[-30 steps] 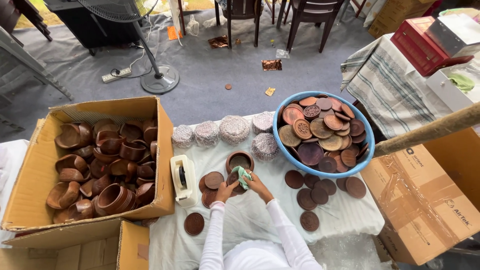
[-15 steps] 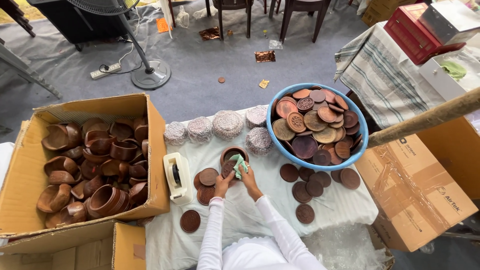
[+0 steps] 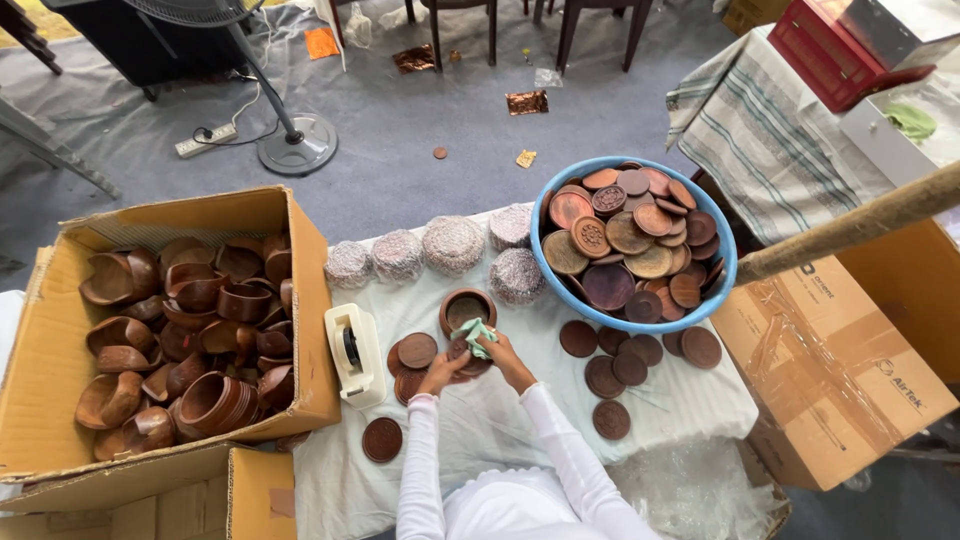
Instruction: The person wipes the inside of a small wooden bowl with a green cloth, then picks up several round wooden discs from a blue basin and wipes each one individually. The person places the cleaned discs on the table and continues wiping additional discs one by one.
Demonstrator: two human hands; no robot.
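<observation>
My right hand (image 3: 503, 352) presses a small green cloth (image 3: 474, 334) onto a round brown wooden lid (image 3: 467, 360) that my left hand (image 3: 441, 372) steadies from the left. Both hands work over a white cloth-covered table (image 3: 480, 420). Just behind the cloth stands an open brown wooden bowl (image 3: 466, 309). To the left of my hands lies a small stack of lids (image 3: 412, 358). Both arms wear white sleeves.
A blue basin (image 3: 722, 290) full of wooden lids sits at the right, loose lids (image 3: 628, 367) before it. A cardboard box (image 3: 150, 215) of wooden bowls stands left, a tape dispenser (image 3: 353, 352) beside it. Several wrapped bundles (image 3: 452, 244) line the table's back edge. One lid (image 3: 381, 439) lies near the front.
The view has shifted slightly downward and the hands sit a little lower in frame. My right hand keeps rubbing the green cloth over the lid; nothing else has moved.
</observation>
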